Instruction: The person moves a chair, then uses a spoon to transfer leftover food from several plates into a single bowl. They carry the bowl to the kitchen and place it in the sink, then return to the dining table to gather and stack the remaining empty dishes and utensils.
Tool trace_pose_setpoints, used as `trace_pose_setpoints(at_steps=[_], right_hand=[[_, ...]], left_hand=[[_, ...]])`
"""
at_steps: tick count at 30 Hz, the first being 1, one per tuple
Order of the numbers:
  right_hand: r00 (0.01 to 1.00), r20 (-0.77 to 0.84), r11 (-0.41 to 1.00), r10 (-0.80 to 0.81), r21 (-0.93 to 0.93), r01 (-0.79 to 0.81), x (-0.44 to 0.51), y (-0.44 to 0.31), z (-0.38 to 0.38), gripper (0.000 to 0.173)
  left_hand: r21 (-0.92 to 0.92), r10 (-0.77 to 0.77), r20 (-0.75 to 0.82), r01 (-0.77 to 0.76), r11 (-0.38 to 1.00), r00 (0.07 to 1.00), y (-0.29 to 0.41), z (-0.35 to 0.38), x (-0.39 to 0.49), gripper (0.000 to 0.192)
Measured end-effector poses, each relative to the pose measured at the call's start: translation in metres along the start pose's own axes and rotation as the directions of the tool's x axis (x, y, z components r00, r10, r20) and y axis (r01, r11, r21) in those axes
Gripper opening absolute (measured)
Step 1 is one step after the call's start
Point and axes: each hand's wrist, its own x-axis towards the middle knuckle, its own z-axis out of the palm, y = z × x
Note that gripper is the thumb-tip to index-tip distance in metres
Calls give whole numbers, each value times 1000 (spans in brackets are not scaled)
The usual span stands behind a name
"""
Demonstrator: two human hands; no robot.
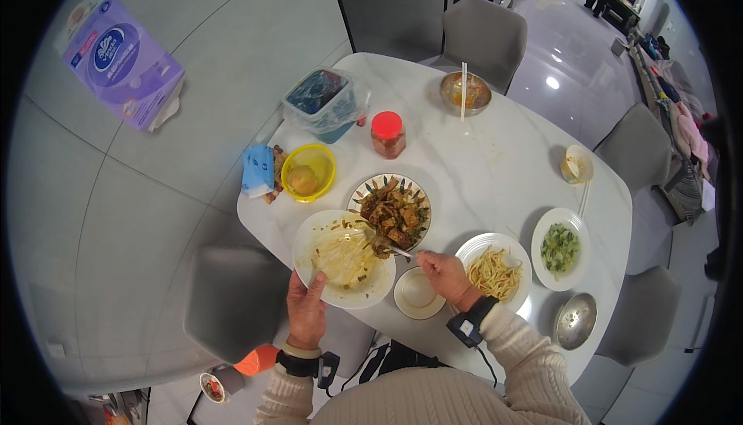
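My left hand (307, 309) grips the near rim of a white plate (303, 242) smeared with yellowish sauce and a few scraps. That plate is tilted over the edge of a patterned plate (355, 195), which bears a heap of browned food chunks (389, 210). In my right hand (444, 274) is the handle of a spoon (401, 252), its head among food at the right side of the white plate. Just left of my right hand lies a small white saucer (418, 294). A white plate of shredded vegetables (493, 274) sits beyond my right wrist.
Toward the right stand a plate of chopped greens (560, 251), a steel bowl (574, 320) and a paper cup (576, 165). Farther back are a red-lidded jar (388, 134), a yellow basket (307, 172), a plastic container (322, 103) and a bowl with chopsticks (465, 94). Grey chairs (484, 36) surround the table.
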Motion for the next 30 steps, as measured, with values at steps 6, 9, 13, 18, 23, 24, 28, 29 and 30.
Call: trace_pose_setpoints(at_steps=[6, 9, 13, 18, 23, 24, 28, 29, 30], right_hand=[[998, -7, 970, -59, 234, 59, 2, 9, -4, 20], [982, 129, 980, -136, 162, 115, 0, 14, -4, 21], [999, -13, 998, -35, 54, 36, 9, 24, -13, 22], [1000, -3, 978, 25, 205, -24, 5, 24, -15, 22], [996, 1, 994, -92, 63, 92, 7, 22, -15, 23], [997, -50, 996, -54, 65, 57, 9, 22, -15, 23], [984, -138, 982, -109, 141, 129, 22, 21, -7, 21], [981, -138, 976, -139, 150, 160, 23, 21, -4, 21], [977, -103, 964, -186, 174, 202, 24, 21, -3, 21]], left_hand=[[-60, 88, 16, -86, 994, 996, -1, -2, 4, 36], [-100, 99, -11, -99, 990, 995, -1, -2, 5, 36], [-99, 104, -40, -107, 989, 994, -1, -2, 5, 36], [-149, 102, -46, -108, 983, 994, -5, 0, 2, 37], [-134, 104, -52, -110, 985, 993, -5, 0, 2, 37], [-150, 128, -21, -130, 980, 992, -6, 0, 0, 38], [-135, 74, -23, -77, 988, 997, -5, 2, -2, 38], [-132, 67, -18, -69, 989, 998, -5, 2, -4, 38], [-139, 74, 4, -72, 988, 997, -5, 3, -4, 38]])
